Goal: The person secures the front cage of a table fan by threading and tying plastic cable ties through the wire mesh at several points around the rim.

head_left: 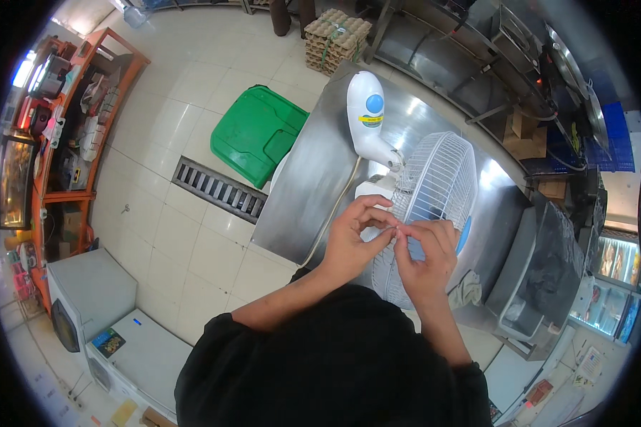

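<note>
A white electric fan lies on its side on the steel table (285, 220). Its round wire grille (445, 160) stands on edge, and pale blue blades show through the wires. From the back of the cage a white fan body (363, 107) with a blue disc reaches to the far left. My left hand (352, 238) and my right hand (431, 260) meet over the near part of the grille, thumbs and forefingers pinched together. Anything between the fingertips is too small to name. A beige cord (340, 199) runs past my left hand toward the table's near edge.
Left of the table stands a green-lidded bin (253, 135) near a floor drain grate (217, 188). Stacked egg trays (337, 39) sit beyond the far end. A steel sink (527, 285) and a crumpled cloth (466, 288) are at the right. An orange shelf (71, 193) lines the left.
</note>
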Demonstrator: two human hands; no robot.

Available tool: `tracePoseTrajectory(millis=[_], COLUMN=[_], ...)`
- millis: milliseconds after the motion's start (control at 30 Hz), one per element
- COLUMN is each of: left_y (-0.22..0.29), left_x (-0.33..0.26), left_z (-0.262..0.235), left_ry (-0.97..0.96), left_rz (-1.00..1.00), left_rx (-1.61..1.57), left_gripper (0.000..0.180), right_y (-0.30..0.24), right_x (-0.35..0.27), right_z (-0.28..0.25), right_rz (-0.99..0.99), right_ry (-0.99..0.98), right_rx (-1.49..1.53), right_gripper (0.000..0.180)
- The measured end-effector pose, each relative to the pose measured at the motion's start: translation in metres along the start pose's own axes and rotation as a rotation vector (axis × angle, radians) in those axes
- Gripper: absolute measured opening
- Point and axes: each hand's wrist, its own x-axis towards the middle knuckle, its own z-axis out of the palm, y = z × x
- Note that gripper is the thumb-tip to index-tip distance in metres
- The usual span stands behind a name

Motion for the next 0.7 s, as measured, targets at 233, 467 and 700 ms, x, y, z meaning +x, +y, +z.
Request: tracePoseTrajectory(millis=[233, 467, 700], left_y=[-0.015, -0.015, -0.012], left_x=[-0.004, -0.004, -0.002], left_z=[0.001, 0.01, 0.0], left_ry=[0.039, 0.091, 0.021], left_rz=[0.154, 0.223, 0.089], left_rx=[0.157, -0.09, -0.223], left_gripper=[0.048, 0.054, 0.047], right_y=[-0.001, -0.005, 0.002], right_x=[-0.001, 0.001, 0.004], right_z=[-0.003, -0.008, -0.003], right_rz=[0.009, 0.077, 0.025], right_ry=[-0.018, -0.038, -0.074], right_rx=[0.014, -0.036, -0.092], right_gripper=[0.016, 0.016, 0.017])
